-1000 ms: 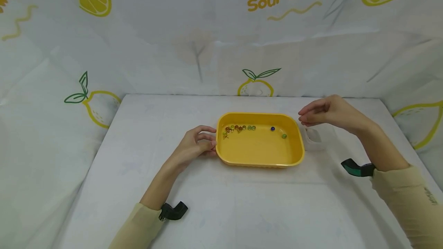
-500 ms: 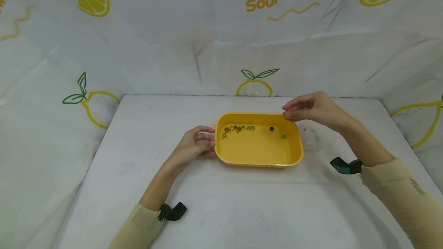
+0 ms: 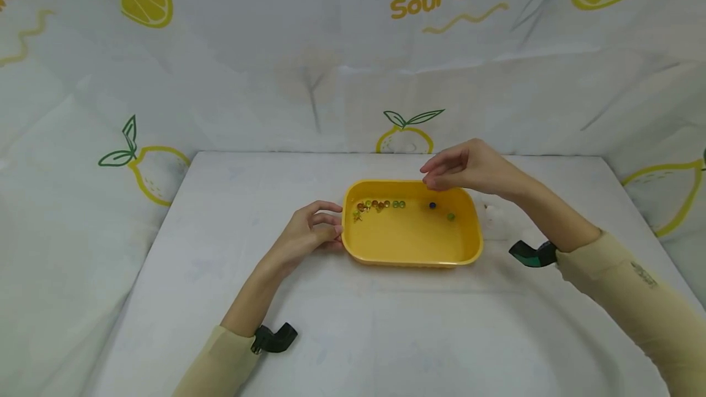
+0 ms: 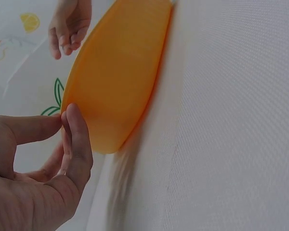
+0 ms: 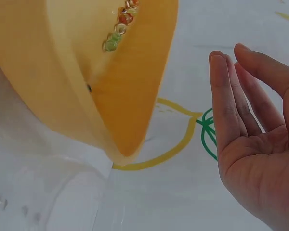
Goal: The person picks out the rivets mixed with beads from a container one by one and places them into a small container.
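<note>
While backdrop (image 3: 265, 35) reads "Sour sweet", L hand (image 3: 304, 227) pinches yellow tray (image 3: 408, 241); R hand (image 3: 475, 168) loose nr rim.

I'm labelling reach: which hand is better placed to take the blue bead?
Probably the right hand: it hangs near the blue bead, seemingly free, while the left hand grips the left end of the yellow tray.

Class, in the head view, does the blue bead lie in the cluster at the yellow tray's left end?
No, the blue bead lies apart, in the right half of the yellow tray, near a green bead.
</note>
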The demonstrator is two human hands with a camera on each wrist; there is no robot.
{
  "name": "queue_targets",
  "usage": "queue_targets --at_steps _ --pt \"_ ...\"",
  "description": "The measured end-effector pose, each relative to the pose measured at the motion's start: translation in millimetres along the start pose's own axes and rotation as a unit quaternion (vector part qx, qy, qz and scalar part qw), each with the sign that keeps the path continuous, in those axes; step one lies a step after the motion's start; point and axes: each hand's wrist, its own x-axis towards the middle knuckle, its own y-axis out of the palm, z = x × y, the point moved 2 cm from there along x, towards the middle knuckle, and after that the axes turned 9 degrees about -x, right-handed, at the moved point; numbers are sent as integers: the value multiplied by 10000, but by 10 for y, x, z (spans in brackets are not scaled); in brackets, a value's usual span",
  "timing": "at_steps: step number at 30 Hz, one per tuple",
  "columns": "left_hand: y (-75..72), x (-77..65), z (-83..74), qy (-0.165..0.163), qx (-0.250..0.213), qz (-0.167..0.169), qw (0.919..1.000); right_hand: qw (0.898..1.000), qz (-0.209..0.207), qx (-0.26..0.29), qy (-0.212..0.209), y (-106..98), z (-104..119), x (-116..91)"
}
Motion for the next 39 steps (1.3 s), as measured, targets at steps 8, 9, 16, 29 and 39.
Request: queue_targets --at_steps 8,9,16,29,39 --pt "-11 3 11 17 -30 26 10000 9992 265 88 -294 98 90 142" --pt "-13 1 10 24 -31 34 10000 9990 284 20 -332 111 102 160" --pt "-18 -1 -2 30 -68 44 10000 9974 378 -275 -548 185 190 251" --pt "-18 2 -3 12 -102 28 9999 9953 821 -80 -509 382 285 443" --pt "-3 11 -2 -48 -146 44 9999 9919 1050 -185 -696 558 316 603"
